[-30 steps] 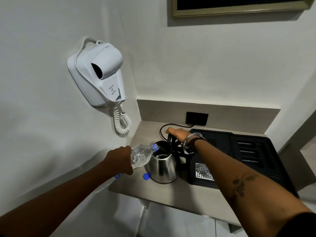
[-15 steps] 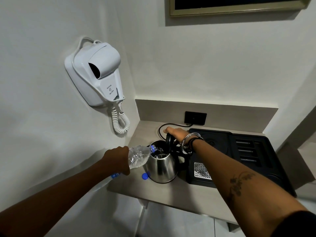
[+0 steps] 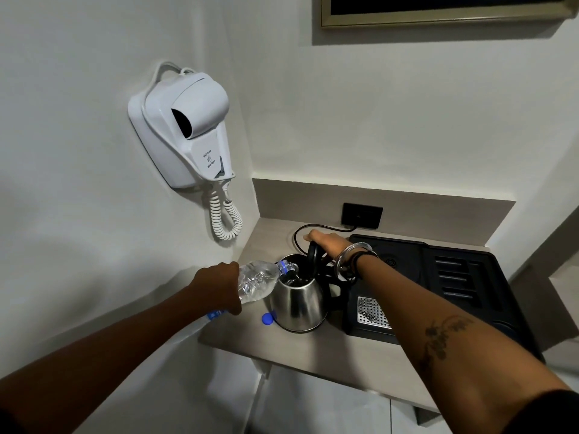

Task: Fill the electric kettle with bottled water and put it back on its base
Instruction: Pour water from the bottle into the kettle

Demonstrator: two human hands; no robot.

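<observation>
A steel electric kettle (image 3: 297, 303) stands on the wooden shelf (image 3: 329, 355) with its black lid (image 3: 313, 255) tipped up. My right hand (image 3: 326, 242) rests on the raised lid and holds it back. My left hand (image 3: 219, 285) grips a clear plastic water bottle (image 3: 258, 278), tilted almost flat, its blue-ringed neck over the kettle's mouth. Water shows inside the kettle. The bottle's blue cap (image 3: 267, 318) lies on the shelf by the kettle's left side. Whether the kettle sits on its base is hidden.
A black tray (image 3: 454, 292) with a metal drip grid fills the shelf's right side. A black wall socket (image 3: 362, 215) with a cord sits behind. A white wall-mounted hair dryer (image 3: 185, 133) with a coiled cord hangs on the left wall.
The view has shifted slightly. Both hands keep their hold, and the bottle's neck stays over the kettle's mouth.
</observation>
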